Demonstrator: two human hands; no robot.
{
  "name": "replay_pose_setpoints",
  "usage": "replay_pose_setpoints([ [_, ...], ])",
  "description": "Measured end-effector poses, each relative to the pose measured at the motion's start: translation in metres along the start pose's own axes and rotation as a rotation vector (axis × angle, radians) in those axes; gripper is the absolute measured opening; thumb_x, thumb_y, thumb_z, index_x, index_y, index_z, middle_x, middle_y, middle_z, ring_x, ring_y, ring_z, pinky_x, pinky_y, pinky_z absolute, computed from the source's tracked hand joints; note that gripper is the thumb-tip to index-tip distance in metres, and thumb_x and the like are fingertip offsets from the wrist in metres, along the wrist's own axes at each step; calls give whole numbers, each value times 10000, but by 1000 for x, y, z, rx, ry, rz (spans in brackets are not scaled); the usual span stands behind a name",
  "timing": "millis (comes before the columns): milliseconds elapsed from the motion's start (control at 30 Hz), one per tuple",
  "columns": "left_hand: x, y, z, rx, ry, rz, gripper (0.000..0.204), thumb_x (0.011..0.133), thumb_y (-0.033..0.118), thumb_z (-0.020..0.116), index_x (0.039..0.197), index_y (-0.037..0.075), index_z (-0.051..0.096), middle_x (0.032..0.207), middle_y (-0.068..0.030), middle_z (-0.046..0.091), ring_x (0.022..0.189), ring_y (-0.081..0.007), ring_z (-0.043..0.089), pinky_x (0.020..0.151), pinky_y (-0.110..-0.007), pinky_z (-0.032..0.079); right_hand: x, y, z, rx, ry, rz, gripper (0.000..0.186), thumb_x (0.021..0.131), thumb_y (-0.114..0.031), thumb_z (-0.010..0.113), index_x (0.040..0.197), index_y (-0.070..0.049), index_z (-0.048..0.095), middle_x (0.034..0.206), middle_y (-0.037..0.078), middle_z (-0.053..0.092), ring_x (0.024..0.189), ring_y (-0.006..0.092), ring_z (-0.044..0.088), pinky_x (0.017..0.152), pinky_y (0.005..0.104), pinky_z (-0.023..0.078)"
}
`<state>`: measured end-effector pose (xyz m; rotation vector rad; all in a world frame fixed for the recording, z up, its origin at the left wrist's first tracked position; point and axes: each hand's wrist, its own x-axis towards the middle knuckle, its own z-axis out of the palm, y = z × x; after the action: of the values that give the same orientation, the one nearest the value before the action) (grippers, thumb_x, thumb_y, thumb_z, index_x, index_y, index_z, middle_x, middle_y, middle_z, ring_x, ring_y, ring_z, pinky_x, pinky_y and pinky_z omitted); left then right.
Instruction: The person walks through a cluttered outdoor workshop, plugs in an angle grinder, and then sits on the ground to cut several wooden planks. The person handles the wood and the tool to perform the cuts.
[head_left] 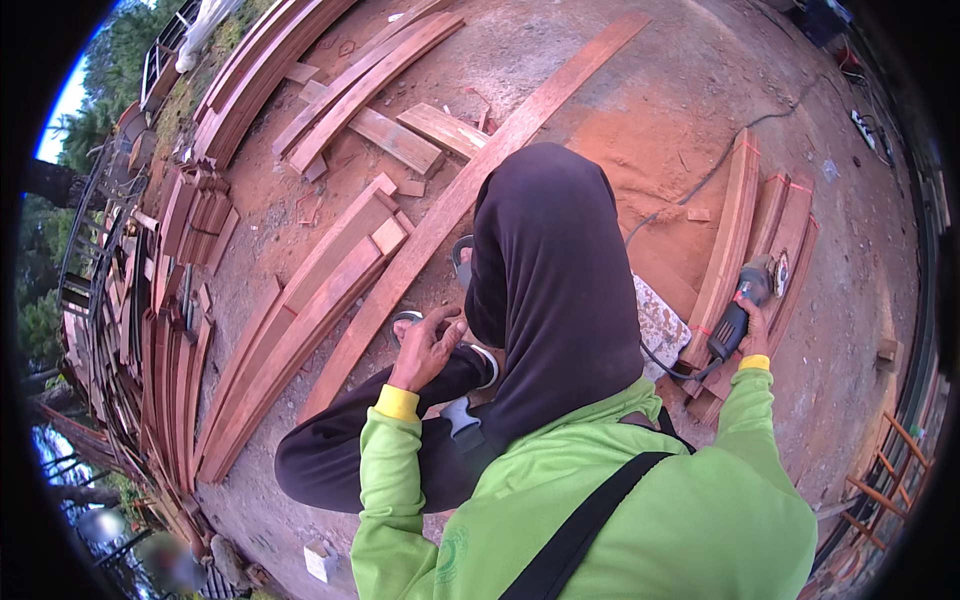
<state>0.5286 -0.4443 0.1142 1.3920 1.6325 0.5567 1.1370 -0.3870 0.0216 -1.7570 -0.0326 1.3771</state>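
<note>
My right hand [755, 330] is wrapped round the dark body of an angle grinder [732, 325]. The grinder's round disc [780, 273] is at the far end, over a stack of reddish wooden boards [790, 235] on the right. A black cord runs from the tool's rear. My left hand [428, 348] is raised beside my bent knee, its fingers loosely bent and apart, holding nothing. Below that hand, one of my sandals shows on the ground. Just beyond it a long plank [480, 195] lies slantwise.
Several stacks of reddish boards [310, 290] lie along the left, with loose planks [395, 140] further back. Orange sawdust [640, 150] covers the ground by the right-hand boards, near a speckled pale block [660, 315]. A cable [735, 150] trails to a power strip [862, 130].
</note>
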Motion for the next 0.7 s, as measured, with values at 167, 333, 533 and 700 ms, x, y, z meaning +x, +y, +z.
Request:
replay_pose_setpoints([
  [167,-18,-7,-2,70,-28,-71,464,961,385,590,1227,5,612,926,-190,716,892,-300,692,816,-369,495,-10,3,15,-68,85,-108,387,702,-118,758,1043,-40,594,839,72,621,695,254,618,617,425,563],
  [333,-18,0,-11,81,-9,-18,460,962,390,583,1172,-18,613,876,-205,701,849,-348,693,766,-405,518,15,1,1,16,-40,-84,329,748,-73,718,1052,-37,599,873,73,651,749,237,659,686,380,586],
  [533,4,20,-21,-115,104,57,479,961,394,611,1214,-13,604,979,-160,705,870,-225,668,786,-349,518,-44,-52,81,53,-248,-215,287,789,-83,715,1037,5,599,816,86,657,637,226,675,609,357,622],
  [700,22,61,-32,-546,278,67,382,987,308,599,1162,-29,634,924,-78,672,818,-138,640,762,-264,526,-130,-81,188,-262,-423,-584,331,733,-171,757,968,7,605,742,33,596,564,120,572,499,271,481],
])
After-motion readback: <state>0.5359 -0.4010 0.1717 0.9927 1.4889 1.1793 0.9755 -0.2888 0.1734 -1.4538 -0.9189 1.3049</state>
